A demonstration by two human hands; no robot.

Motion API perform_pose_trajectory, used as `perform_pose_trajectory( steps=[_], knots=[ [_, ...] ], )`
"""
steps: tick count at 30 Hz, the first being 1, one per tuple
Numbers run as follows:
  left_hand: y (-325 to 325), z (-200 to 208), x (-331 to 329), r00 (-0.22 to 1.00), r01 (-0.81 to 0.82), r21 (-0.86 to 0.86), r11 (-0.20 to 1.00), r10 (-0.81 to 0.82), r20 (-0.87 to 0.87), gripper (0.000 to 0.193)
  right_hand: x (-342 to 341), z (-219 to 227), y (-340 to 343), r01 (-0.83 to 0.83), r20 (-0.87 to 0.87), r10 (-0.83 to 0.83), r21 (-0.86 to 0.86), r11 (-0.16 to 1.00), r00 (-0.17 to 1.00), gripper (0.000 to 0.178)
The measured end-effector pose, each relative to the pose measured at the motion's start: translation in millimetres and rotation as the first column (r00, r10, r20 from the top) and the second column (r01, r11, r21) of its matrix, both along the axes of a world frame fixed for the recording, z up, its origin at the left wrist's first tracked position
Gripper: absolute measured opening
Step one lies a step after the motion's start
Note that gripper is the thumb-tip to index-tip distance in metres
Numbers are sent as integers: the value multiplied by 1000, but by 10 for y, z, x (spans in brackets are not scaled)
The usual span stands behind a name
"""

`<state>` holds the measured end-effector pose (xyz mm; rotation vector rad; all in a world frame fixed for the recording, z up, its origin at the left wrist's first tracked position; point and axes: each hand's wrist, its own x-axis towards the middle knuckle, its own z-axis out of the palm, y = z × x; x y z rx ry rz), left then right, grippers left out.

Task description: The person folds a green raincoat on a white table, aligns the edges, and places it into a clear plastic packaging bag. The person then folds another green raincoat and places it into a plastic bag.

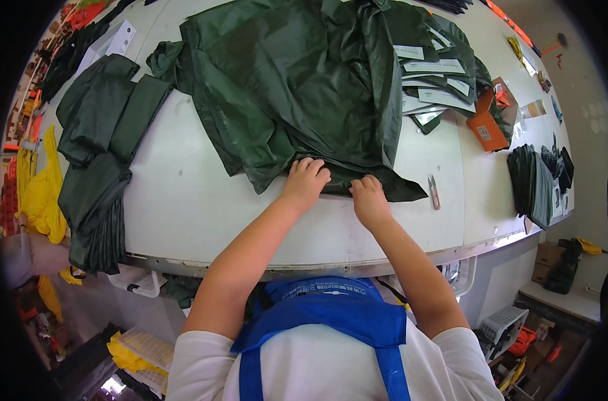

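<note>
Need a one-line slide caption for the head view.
Both hands, left and right, grip a dark green garment's hem on a white table.

A small cutter [434, 192] lies on the white table [197, 200], with an orange box [485, 128] and folded dark garments [96, 147] nearby.

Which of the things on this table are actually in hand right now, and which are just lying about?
In hand:
- dark green garment, spread on the white table
- left hand and right hand, both gripping its near edge

Lying about:
- folded dark green pile on the left
- tagged folded stack
- small cutter
- orange box
- dark bundle on the right
</note>
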<state>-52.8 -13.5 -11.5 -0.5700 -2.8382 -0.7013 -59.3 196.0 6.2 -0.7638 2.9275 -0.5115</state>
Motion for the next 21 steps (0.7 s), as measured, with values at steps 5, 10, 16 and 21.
perform_pose_trajectory(
  steps=[5, 10, 16, 21],
  knots=[
    [-67, 91, 156, 997, 37, -109, 993, -43, -60, 47, -50, 34, -66, 114, 16, -113, -48, 992, 993, 21],
    [-41, 66, 132, 997, 51, -298, 953, -67, -45, 45, -11, 53, 28, 37, -128, -40, -22, 999, 991, 29],
    [-98, 52, 77, 992, -28, -303, 953, -11, -127, 31, -102, 194, 119, -9, -61, 24, 240, 971, 998, 34],
    [-225, 270, 156, 995, 28, -256, 966, -50, -81, 24, -23, 425, 132, -112, -100, 131, 172, 979, 986, 26]
  ],
)
